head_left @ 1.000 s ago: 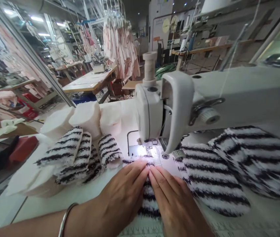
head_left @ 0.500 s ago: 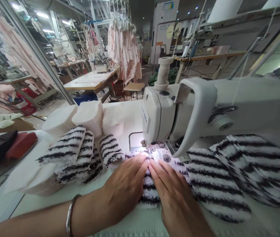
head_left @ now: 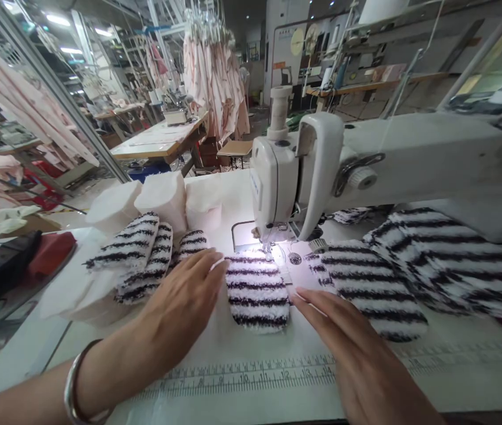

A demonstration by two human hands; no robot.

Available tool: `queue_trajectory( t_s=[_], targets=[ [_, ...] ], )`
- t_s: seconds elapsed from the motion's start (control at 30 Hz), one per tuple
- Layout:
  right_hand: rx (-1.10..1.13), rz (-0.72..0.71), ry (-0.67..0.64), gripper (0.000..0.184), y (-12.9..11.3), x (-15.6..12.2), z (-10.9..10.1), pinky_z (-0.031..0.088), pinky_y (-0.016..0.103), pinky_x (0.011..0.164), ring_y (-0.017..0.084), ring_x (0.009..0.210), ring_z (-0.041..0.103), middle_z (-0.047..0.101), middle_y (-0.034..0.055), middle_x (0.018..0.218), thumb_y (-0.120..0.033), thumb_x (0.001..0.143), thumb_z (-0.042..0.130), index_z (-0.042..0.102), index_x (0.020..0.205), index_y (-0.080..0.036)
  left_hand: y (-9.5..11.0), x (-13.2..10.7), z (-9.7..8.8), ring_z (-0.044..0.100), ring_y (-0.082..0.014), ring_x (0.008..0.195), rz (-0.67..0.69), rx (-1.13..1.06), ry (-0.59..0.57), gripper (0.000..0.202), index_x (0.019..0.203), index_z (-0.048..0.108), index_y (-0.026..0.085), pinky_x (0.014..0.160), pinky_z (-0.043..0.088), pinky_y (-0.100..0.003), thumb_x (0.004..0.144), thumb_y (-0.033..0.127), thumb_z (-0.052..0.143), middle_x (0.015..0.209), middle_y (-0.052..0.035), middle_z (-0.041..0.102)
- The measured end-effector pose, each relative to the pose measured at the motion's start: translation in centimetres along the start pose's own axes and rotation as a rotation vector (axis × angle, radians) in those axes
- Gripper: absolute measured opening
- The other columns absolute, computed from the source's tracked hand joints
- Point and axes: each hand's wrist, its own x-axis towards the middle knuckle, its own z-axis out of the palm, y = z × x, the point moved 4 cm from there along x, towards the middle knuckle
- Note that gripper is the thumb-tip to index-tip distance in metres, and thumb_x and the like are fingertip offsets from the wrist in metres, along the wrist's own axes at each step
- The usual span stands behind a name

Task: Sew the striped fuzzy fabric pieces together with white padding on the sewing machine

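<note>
A black-and-white striped fluffy fabric piece (head_left: 257, 295) lies flat beneath the needle area of a white sewing machine (head_left: 272, 183), its far edge at the lit presser foot. My left hand (head_left: 184, 304) is beside the piece's left edge, fingers stretched out and nothing seen gripped; its fingertips partly hide a smaller striped piece (head_left: 192, 241) behind. On the right, my right hand (head_left: 343, 330) is open, its extended fingertips at the piece's right edge. Another striped piece (head_left: 370, 283) lies on the table past those fingers.
Striped pieces (head_left: 129, 245) and white padding stacks (head_left: 160, 198) stand at left. More striped fabric (head_left: 445, 254) is heaped at right, under the machine arm. A printed ruler (head_left: 251, 378) runs along the table's front. Pink garments (head_left: 215, 88) hang behind.
My hands have moved apart from their place together at the needle, left hand leftward and right hand rightward and nearer me. The striped piece between them is now uncovered. The view has shifted slightly.
</note>
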Motion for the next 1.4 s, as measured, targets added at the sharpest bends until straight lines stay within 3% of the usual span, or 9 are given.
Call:
queue_trajectory(
  t_s=[0.07,0.17,0.27,0.53,0.77,0.93,1.17,1.3,1.4],
  targets=[
    [0.008,-0.005,0.001,0.056,-1.2,-0.3,0.1,0.045,0.032,0.102,0.018,0.129,0.042,0.053,0.0107,0.133,0.000,0.082,0.035,0.044,0.136,-0.011,1.4,1.0,-0.2,0.054,-0.0221,0.117,0.138,-0.154,-0.057,0.037,0.121,0.053,0.017,0.097,0.049,-0.039,0.089,0.001,0.041,0.122,-0.0120,0.059],
    [0.035,0.024,0.047,0.047,-2.5,-0.2,0.7,0.046,0.033,0.098,0.020,0.123,0.047,0.057,0.0119,0.126,-0.002,0.086,0.037,0.049,0.131,-0.009,2.6,2.6,0.2,0.059,-0.0187,0.106,0.275,-0.334,-0.165,0.028,0.112,0.060,0.017,0.090,0.052,-0.033,0.093,0.007,0.042,0.112,-0.0095,0.064],
    [-0.026,0.045,0.101,0.042,-3.6,-0.2,1.6,0.046,0.035,0.093,0.022,0.117,0.050,0.061,0.0092,0.123,-0.004,0.088,0.037,0.056,0.125,-0.011,2.5,3.6,0.9,0.061,-0.0176,0.096,0.307,-0.409,-0.183,0.024,0.103,0.065,0.015,0.083,0.053,-0.031,0.096,0.015,0.042,0.102,-0.0089,0.067],
    [-0.164,0.137,0.123,0.040,-5.8,-0.7,3.9,0.042,0.037,0.082,0.024,0.105,0.058,0.067,0.0099,0.114,-0.008,0.092,0.031,0.064,0.114,-0.011,1.9,3.3,2.4,0.060,-0.0175,0.105,0.335,-0.473,-0.261,0.022,0.103,0.064,0.016,0.093,0.050,-0.030,0.096,0.017,0.044,0.111,-0.0083,0.065],
    [-0.124,0.162,0.157,0.042,-4.5,1.1,4.1,0.038,0.040,0.086,0.025,0.111,0.055,0.067,0.0090,0.116,-0.008,0.094,0.028,0.065,0.112,-0.011,0.9,4.2,2.6,0.060,-0.0179,0.105,0.287,-0.464,-0.241,0.024,0.103,0.064,0.014,0.093,0.049,-0.030,0.096,0.014,0.042,0.112,-0.0110,0.065],
    [-0.123,0.136,0.109,0.045,-3.8,2.7,4.1,0.035,0.042,0.093,0.025,0.114,0.053,0.066,0.0093,0.118,-0.003,0.089,0.028,0.064,0.114,-0.012,0.0,4.6,3.2,0.061,-0.0191,0.106,0.257,-0.436,-0.205,0.022,0.105,0.063,0.014,0.094,0.050,-0.033,0.096,0.017,0.043,0.112,-0.0121,0.065],
    [-0.080,0.112,0.115,0.048,-2.1,4.0,4.2,0.030,0.042,0.101,0.023,0.115,0.052,0.065,0.0061,0.119,0.001,0.082,0.032,0.063,0.116,-0.013,-2.3,3.3,4.6,0.050,-0.0210,0.124,0.278,-0.473,-0.126,0.038,0.130,0.047,0.022,0.105,0.043,-0.041,0.093,0.012,0.047,0.128,-0.0109,0.058],
    [0.000,0.091,0.108,0.047,-0.6,4.5,4.2,0.030,0.041,0.103,0.022,0.119,0.048,0.062,0.0047,0.123,-0.001,0.081,0.034,0.063,0.115,-0.016,-1.9,3.7,4.6,0.056,-0.0203,0.114,0.245,-0.387,-0.118,0.031,0.124,0.051,0.022,0.099,0.048,-0.040,0.095,0.015,0.045,0.119,-0.0092,0.061],
    [0.063,0.121,0.016,0.048,0.8,5.1,3.8,0.035,0.043,0.099,0.022,0.116,0.048,0.061,0.0058,0.119,-0.003,0.084,0.032,0.062,0.117,-0.021,-0.9,4.4,4.5,0.060,-0.0196,0.101,0.190,-0.299,-0.126,0.024,0.116,0.055,0.017,0.089,0.051,-0.037,0.096,0.015,0.041,0.105,-0.0089,0.064]
  ],
)
